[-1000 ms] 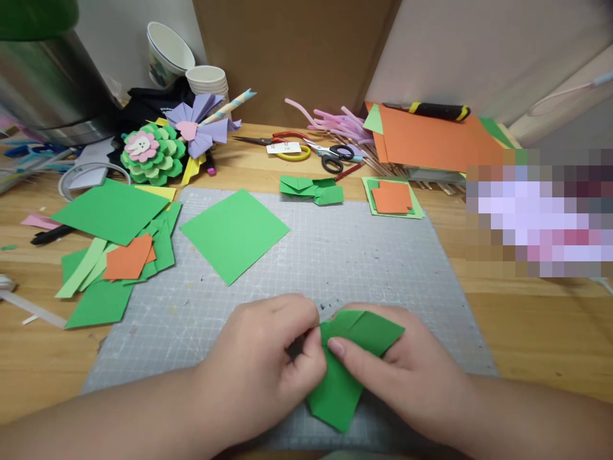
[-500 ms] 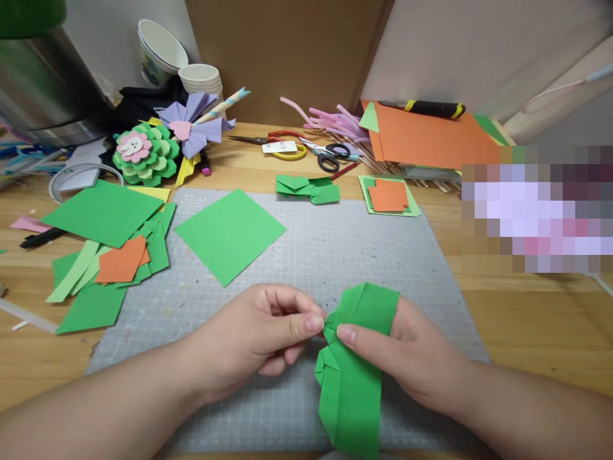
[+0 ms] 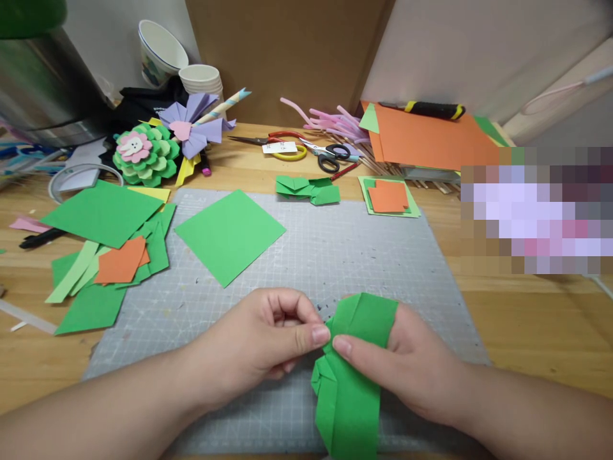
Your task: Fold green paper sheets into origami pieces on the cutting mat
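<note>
Your right hand [image 3: 407, 370] holds the folded green paper [image 3: 352, 383] just above the near edge of the grey mat [image 3: 335, 255], with the thumb pressed on its top face and the other fingers hidden under it, so the paper is clamped between them. Your left hand [image 3: 268, 345] comes from the other side; its thumb and forefinger are closed together on the left edge of the same paper, very close to the right thumb, and the other fingers are curled in. The paper runs from the hands toward you and goes out of the picture at the bottom. Farther on the mat lies a flat light green square [image 3: 230, 235], turned like a diamond. Left of the mat, on the wooden table [image 3: 527, 332], there is a pile of green and orange scraps [image 3: 110, 255]. Beyond the mat you see small folded green pieces [image 3: 309, 189] and a little orange stack [image 3: 389, 195] on pale green paper. Behind these lie scissors [image 3: 330, 153], a paper flower [image 3: 143, 153], stacked paper cups [image 3: 201, 79] and big orange sheets [image 3: 431, 140].
</note>
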Motion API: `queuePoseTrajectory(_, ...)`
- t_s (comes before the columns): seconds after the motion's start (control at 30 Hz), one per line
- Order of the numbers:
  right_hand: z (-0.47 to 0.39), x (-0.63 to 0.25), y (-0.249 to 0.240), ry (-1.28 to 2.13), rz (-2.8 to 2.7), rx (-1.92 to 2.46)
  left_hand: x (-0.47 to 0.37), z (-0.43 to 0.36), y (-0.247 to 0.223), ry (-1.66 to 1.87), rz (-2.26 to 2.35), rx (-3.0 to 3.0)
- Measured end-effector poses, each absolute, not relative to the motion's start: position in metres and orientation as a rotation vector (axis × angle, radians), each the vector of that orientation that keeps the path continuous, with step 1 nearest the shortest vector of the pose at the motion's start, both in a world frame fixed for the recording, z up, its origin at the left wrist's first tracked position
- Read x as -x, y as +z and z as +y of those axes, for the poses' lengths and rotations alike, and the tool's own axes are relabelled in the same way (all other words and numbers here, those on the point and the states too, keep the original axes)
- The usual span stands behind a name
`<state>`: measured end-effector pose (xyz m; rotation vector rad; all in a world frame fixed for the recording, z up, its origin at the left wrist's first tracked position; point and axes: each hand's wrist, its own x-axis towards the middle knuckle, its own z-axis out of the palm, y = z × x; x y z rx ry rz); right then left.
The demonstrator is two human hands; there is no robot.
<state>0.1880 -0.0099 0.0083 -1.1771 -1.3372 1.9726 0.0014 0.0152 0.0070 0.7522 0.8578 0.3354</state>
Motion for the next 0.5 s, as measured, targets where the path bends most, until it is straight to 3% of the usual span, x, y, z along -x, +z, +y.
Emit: queuePoseTrajectory(0.5,-0.009,-0.1871,0.009,2.014,-1.28,1.197,-0.0036,0.0141,0.0089,0.331,0.921,-0.849)
